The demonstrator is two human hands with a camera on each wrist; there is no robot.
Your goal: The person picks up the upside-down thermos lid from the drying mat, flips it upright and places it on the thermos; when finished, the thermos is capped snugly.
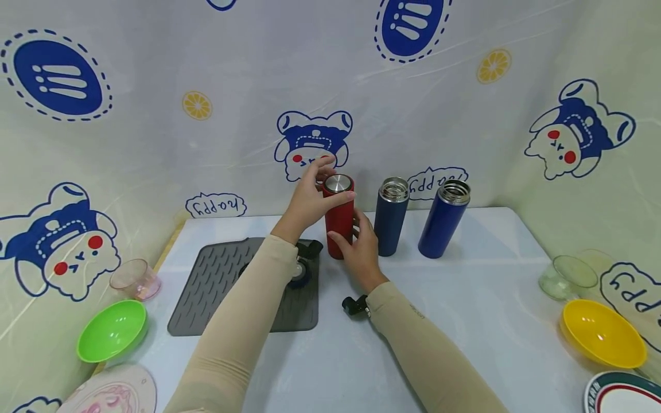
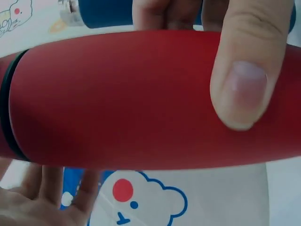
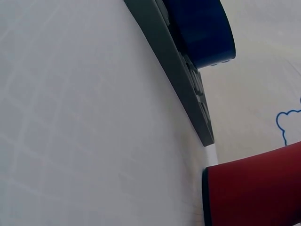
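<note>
The red flask [image 1: 338,221] is upright near the tabletop's [image 1: 480,310] far edge, between the mat [image 1: 217,287] and the navy flask [image 1: 391,221]. The right hand [image 1: 360,250] grasps its body below the middle; the left hand [image 1: 308,198] surrounds its top, fingers spread loosely, contact unclear.

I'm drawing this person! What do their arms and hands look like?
The sleeves are long and beige. Small dark lettering marks the right sleeve. A black device sits at each wrist. The left hand and right hand are bare.
</note>
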